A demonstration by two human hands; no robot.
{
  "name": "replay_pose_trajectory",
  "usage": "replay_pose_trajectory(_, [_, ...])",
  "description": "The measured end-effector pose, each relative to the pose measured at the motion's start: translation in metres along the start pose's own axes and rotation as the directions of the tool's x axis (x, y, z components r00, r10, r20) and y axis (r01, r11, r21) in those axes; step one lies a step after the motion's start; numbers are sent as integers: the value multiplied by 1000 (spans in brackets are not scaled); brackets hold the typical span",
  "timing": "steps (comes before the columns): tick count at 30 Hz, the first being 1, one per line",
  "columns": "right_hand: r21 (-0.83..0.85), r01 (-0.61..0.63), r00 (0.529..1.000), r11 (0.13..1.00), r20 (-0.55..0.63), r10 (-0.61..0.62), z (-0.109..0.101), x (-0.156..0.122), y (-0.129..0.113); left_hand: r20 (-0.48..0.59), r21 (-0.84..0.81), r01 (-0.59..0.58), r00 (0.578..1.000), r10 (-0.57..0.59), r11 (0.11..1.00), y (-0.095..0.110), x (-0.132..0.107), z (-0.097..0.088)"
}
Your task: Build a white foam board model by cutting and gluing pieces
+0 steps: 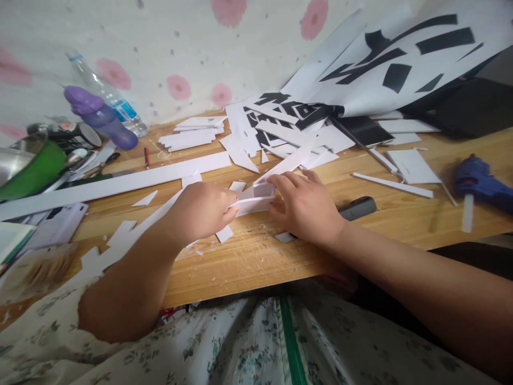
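Observation:
Between my two hands, just above the wooden table (224, 267), is a small folded or joined piece of white foam board (255, 205) with upright walls and a hollow middle. The fingers of my left hand (202, 209) pinch its left end. At its right end, my right hand (302, 206) grips the walls between thumb and fingers. A long white strip (290, 160) slants away from its far side; whether it is joined on, I cannot tell. Partly under my right hand lies a dark grey cutter-like tool (358, 208), its front end hidden.
White offcuts (194, 140) and a long white strip (120, 182) cover the left and back. A blue glue gun (481, 179) stands at the right. Black-patterned paper sheets (385, 64) lean by the wall. A purple bottle (102, 115) and green bowl (44, 168) sit left.

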State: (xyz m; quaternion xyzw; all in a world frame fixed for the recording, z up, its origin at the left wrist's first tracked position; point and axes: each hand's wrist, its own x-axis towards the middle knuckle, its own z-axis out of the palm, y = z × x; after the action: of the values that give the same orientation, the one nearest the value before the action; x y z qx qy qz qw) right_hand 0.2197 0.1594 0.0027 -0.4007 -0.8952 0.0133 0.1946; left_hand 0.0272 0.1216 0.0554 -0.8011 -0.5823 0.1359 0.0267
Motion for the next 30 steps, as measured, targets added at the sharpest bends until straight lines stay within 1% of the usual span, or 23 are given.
replay_pose_trajectory(5, [131, 95, 994, 987, 41, -102, -8, 1, 12, -12, -15, 4, 1000, -4, 1000, 0, 0, 3])
replay_pose_trajectory(8, [173, 128, 989, 977, 54, -139, -11, 1, 16, -4, -31, 21, 1000, -21, 999, 0, 0, 3])
replay_pose_trajectory(15, [144, 136, 988, 980, 48, -144, -11, 0, 15, -6, -60, 24, 1000, -24, 998, -1, -1, 2])
replay_pose_trajectory(19, [122, 152, 986, 981, 52, -159, -11, 1, 16, 19, -58, 13, 1000, -12, 998, -1, 0, 1])
replay_pose_trajectory(25, [106, 165, 983, 981, 64, -172, -9, 4, 18, 53, -7, 28, 998, -28, 1000, 0, -1, 0])
replay_pose_trajectory(30, [107, 153, 985, 982, 70, -161, -9, 3, 19, 33, 20, 24, 999, -25, 999, 1, -1, 2])
